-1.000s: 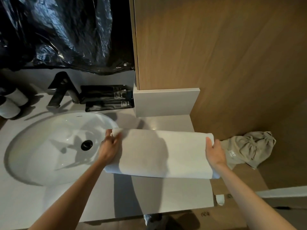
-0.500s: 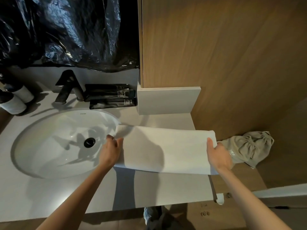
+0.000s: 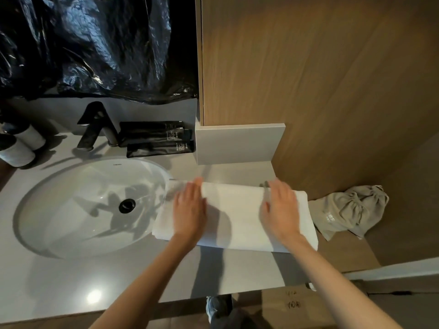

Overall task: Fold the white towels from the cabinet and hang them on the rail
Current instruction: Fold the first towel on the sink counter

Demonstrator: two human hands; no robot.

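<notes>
Both forearms reach in over the grey countertop (image 3: 114, 281). The left hand (image 3: 190, 211) and right hand (image 3: 280, 210) lie flat on the folded white towel (image 3: 237, 219), fingers straight, palms down, gripping nothing. The towel sits on the counter, its left end over the rim of the white sink (image 3: 71, 210). A grey drawstring bag (image 3: 351, 210) lies just right of it. Further back: black faucet (image 3: 95, 124), black tubes (image 3: 154, 138), black plastic sheeting (image 3: 95, 43).
</notes>
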